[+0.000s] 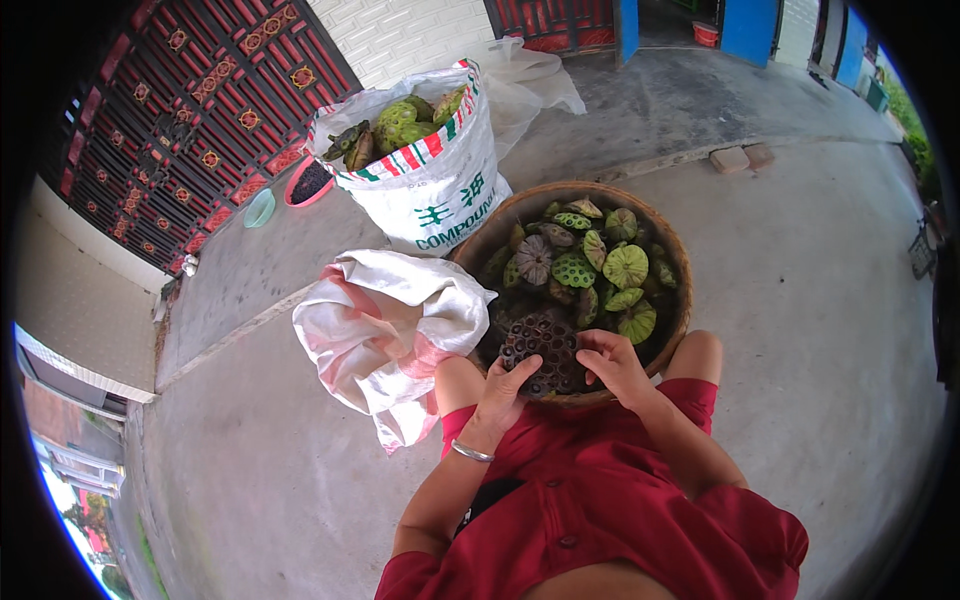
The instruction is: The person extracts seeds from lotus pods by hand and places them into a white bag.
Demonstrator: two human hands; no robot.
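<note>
My left hand [504,386] grips a large dark brown dried lotus seed pod [541,352] by its left side, thumb on top. The pod's face of many round holes is turned up. At the pod's right edge is my right hand [616,367], fingers curled; whether it pinches the rim or a seed cannot be told. Beneath the pod, a round woven basket [684,300] stands between my knees. Several green and brown lotus pods lie in the basket, among them a pale green one [625,266] and a greyish one [534,259].
A crumpled white and pink woven sack [382,322] lies left of the basket. Behind it stands a white printed sack [427,199] full of lotus pods. Further left are a pink basin [328,196] of dark small items and a green bowl [259,209]. Bricks [729,160] rest on the concrete ledge.
</note>
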